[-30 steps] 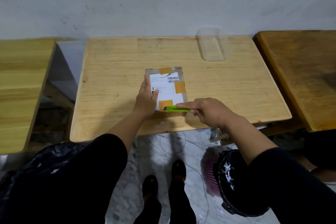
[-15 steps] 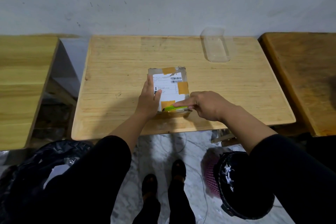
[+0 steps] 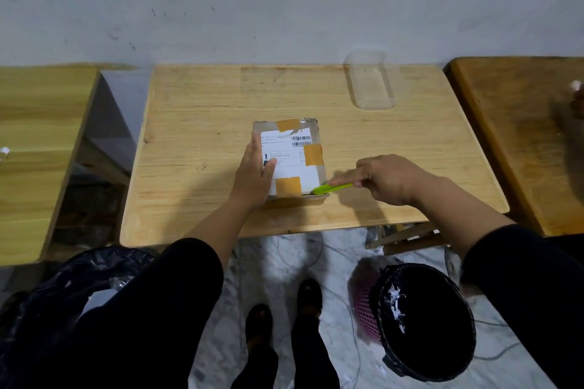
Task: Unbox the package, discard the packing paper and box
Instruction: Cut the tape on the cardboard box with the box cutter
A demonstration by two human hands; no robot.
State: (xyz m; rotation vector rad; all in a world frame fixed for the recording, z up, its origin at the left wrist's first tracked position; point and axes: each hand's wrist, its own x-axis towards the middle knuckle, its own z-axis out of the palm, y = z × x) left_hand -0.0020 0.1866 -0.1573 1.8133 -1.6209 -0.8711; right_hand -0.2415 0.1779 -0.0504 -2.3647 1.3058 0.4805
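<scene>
Since the earlier frames the right hand (image 3: 390, 178) has slid the green cutter (image 3: 333, 189) rightward along the near edge of the package (image 3: 289, 159), from the near tape patch toward the near right corner; the cutter's tip now sits at that corner with most of its body past the box. In the head view, the only 1 here, the package lies flat near the middle of the bench (image 3: 189, 123), toward the near side, label up, with 3 tan tape patches showing on its top. The left hand (image 3: 254, 172) rests on the left side of the box, fingers laid straight along the edge and thumb across the label, pressing it down rather than curling around it. The right hand pinches the cutter with the index finger stretched along it. That travel suggests the near seam is slit along most of its length, though the cut itself is too small to confirm; the box is not yet open, so the far and right tape patches likely need cutting next. A clear plastic tray (image 3: 369, 85) sits at the far right of the bench. On the floor, a black-lined bin (image 3: 423, 322) stands to the right and a black bag (image 3: 63, 294) to the left, ready for the packing paper and box.
</scene>
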